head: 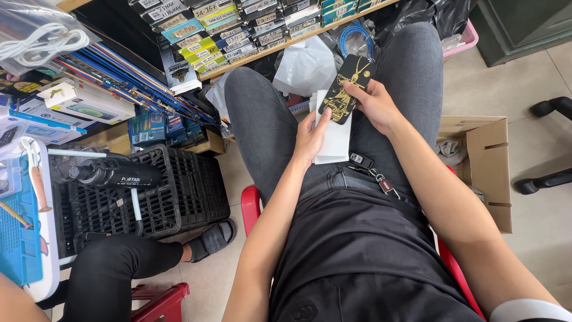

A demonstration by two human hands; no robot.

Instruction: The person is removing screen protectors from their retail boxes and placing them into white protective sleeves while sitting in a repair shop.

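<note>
I sit on a red stool [251,206] in grey trousers. My right hand [374,104] grips a black phone case with a gold design [345,88], held tilted above my lap. My left hand [308,138] holds a flat white packet [335,142] just under the case, its thumb touching the case's lower edge. A car key with a metal clip [370,170] hangs at my belt line.
Black plastic crates [179,191] stand to my left with a black cylinder tool [116,174] on top. Shelves of boxed goods [226,30] run ahead. An open cardboard box [482,161] sits at right. Another person's leg [119,268] and sandalled foot [211,238] are lower left.
</note>
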